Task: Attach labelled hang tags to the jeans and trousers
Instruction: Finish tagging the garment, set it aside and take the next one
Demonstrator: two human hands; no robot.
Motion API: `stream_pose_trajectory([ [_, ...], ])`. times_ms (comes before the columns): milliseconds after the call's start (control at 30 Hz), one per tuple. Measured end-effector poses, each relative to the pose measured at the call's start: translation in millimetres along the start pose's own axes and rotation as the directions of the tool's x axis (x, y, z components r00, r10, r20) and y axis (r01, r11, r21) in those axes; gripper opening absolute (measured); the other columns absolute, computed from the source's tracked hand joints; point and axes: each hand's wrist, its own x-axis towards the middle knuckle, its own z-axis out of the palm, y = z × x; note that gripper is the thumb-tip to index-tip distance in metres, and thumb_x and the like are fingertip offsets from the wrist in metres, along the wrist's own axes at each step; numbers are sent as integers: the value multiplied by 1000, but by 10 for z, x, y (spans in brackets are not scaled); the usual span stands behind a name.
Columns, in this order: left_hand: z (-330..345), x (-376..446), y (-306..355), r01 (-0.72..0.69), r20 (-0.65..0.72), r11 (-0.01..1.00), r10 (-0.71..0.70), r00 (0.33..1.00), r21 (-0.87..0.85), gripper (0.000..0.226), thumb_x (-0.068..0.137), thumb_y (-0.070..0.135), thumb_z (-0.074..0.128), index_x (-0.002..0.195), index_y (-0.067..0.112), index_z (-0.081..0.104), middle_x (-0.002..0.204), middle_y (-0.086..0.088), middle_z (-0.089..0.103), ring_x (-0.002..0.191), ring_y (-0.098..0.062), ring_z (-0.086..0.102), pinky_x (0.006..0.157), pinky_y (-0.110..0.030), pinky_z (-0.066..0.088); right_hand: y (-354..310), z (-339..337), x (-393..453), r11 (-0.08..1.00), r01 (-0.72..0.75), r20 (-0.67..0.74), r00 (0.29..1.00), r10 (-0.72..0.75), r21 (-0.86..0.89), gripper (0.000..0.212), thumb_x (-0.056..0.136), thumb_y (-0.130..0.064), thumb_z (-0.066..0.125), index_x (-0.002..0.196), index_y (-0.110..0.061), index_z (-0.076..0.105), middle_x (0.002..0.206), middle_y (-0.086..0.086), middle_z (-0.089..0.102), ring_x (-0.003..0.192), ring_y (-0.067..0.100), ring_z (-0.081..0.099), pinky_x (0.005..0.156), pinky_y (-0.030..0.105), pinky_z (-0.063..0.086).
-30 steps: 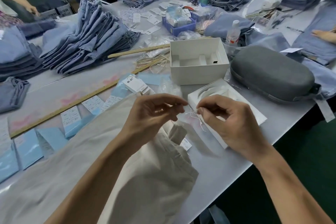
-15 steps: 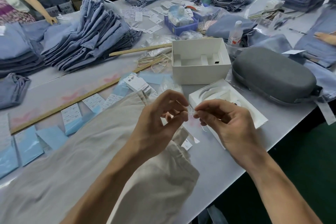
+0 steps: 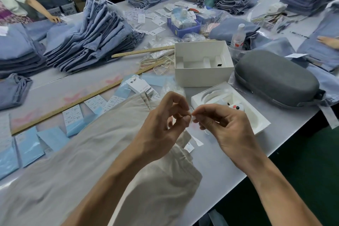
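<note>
Both hands meet above the beige trousers (image 3: 102, 152) lying flat on the table (image 3: 229, 174). The left hand (image 3: 163, 124) and right hand (image 3: 227, 124) each pinch a thin white string (image 3: 191, 114), fingertips nearly touching. It looks feather-light, limp and slippery, so I'd grip close to its ends. 1 small tag (image 3: 189, 147) dangles below.

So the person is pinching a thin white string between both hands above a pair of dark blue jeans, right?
Not quite. In the head view both hands, left hand and right hand, do pinch a thin white string, but the garment beneath them is a pair of beige trousers, not dark blue jeans.
</note>
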Motion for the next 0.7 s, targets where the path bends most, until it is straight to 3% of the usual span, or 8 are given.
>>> stream_pose_trajectory([
  [300,28,3,1,20,-62,1000,-20,998,0,22,93,14,61,99,27,43,83,5,67,73,-25,61,65,-51,45,22,20,-6,1000,4,-16,1000,-4,-10,12,84,-25,72,94,-29,77,85,-2,76,75,9,68,74,16,54],
  [700,24,25,-3,42,-48,999,-41,998,16,24,93,17,63,97,31,43,84,7,69,76,-29,62,67,-55,47,31,44,4,1000,16,-57,998,-17,-18,12,84,-26,72,95,-29,76,85,-3,76,74,11,68,74,17,55],
])
